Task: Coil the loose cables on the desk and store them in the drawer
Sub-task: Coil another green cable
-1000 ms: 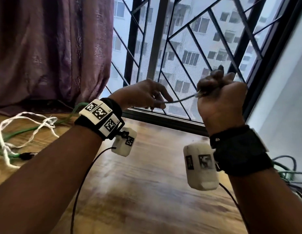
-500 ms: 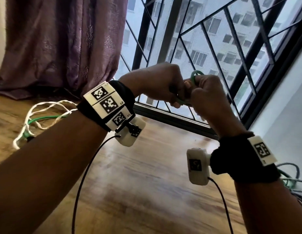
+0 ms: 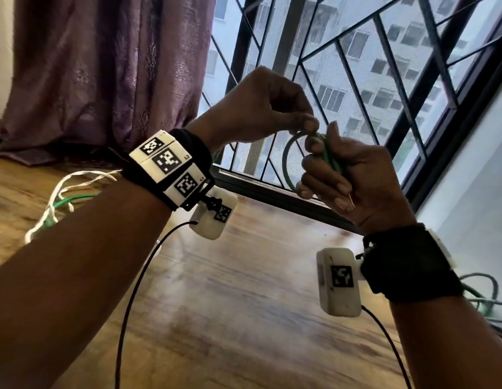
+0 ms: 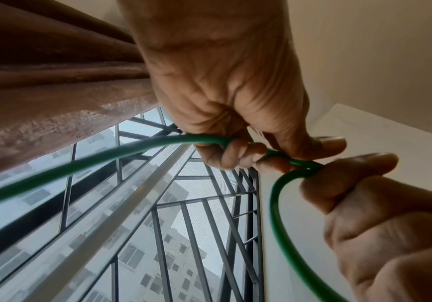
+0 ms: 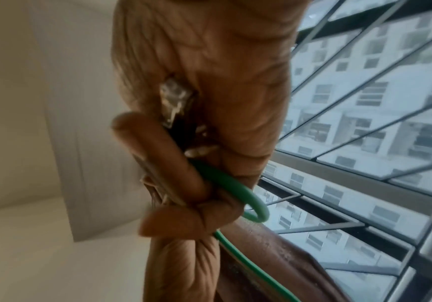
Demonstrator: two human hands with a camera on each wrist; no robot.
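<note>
A green cable (image 3: 289, 161) is held up in front of the window, bent into a loop. My right hand (image 3: 348, 175) grips the gathered turns of the green cable (image 5: 233, 189), and its clear plug (image 5: 175, 102) sticks out of the fist. My left hand (image 3: 269, 108) pinches the green cable (image 4: 122, 153) between thumb and fingertips right beside the right thumb. From the left hand the cable trails down toward the desk. The drawer is out of view.
A wooden desk (image 3: 230, 318) lies below my arms. A white cord (image 3: 56, 197) tangled with more green cable (image 3: 70, 200) sits at the left. More cables (image 3: 485, 299) are piled at the right edge. Purple curtain (image 3: 104, 66) and window grille (image 3: 356, 66) stand behind.
Over the last second my hands came together from a spread position, laying a new loop of green cable into the right hand. Both hands sit slightly lower now.
</note>
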